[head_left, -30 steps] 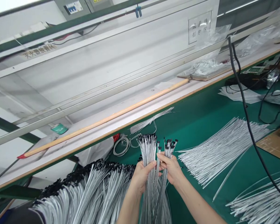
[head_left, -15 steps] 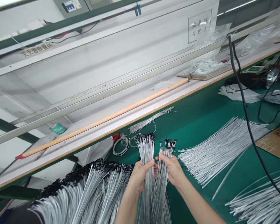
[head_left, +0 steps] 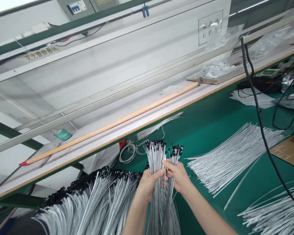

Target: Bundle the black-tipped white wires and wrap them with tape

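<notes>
My left hand [head_left: 148,184] is closed around a thick bundle of thin grey cables [head_left: 155,156] with small black connectors at their upper ends. Close beside it, my right hand [head_left: 177,174] grips a smaller bundle of the same cables [head_left: 174,158], its black ends pointing up. The right thumb and fingertips reach to the edge of the left bundle and touch cables there. Below the hands both bundles hang down together over the green tabletop [head_left: 201,137]. Some fingers are hidden behind the cables.
At lower left lies a big heap of black-ended cables [head_left: 100,195]. Loose cut cables [head_left: 230,156] lie to the right, with more cables [head_left: 279,209] at lower right. A black cord [head_left: 259,127] hangs down on the right. A wooden pole [head_left: 117,122] rests on the shelf.
My right hand has moved slightly left, bringing its fingertips to the left bundle's edge. A few cables that stood apart by the right thumb now stand against the left bundle.
</notes>
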The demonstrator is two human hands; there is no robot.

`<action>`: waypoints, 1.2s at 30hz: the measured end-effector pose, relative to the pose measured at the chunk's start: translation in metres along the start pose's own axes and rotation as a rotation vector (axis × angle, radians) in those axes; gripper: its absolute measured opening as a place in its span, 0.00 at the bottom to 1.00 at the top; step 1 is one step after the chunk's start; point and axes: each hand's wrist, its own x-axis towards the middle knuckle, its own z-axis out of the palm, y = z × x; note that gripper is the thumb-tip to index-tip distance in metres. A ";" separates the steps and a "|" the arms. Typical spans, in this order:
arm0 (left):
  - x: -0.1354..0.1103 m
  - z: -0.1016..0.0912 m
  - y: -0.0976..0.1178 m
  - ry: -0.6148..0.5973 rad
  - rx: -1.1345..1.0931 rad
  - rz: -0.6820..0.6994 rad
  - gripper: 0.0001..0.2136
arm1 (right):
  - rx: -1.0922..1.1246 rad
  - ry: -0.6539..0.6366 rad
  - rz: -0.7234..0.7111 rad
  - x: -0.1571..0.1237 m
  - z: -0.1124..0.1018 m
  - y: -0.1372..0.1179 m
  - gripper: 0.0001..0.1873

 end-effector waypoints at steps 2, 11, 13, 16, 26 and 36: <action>-0.001 0.001 0.001 0.008 0.005 0.006 0.13 | 0.009 -0.009 -0.015 0.000 -0.001 0.000 0.18; 0.000 0.000 -0.002 0.014 0.030 0.025 0.13 | 0.028 -0.023 -0.030 0.000 -0.007 0.001 0.19; 0.001 -0.002 -0.003 0.010 0.045 0.027 0.13 | 0.053 0.011 -0.028 -0.001 -0.008 -0.001 0.18; 0.002 -0.004 -0.003 0.053 0.043 0.009 0.13 | 0.121 0.100 -0.017 -0.003 -0.010 -0.003 0.17; -0.002 0.001 0.001 0.076 0.072 0.022 0.14 | 0.036 -0.031 -0.098 0.001 -0.003 -0.003 0.16; -0.003 0.005 0.003 0.046 0.044 0.005 0.16 | 0.028 -0.011 -0.023 0.005 0.001 -0.002 0.20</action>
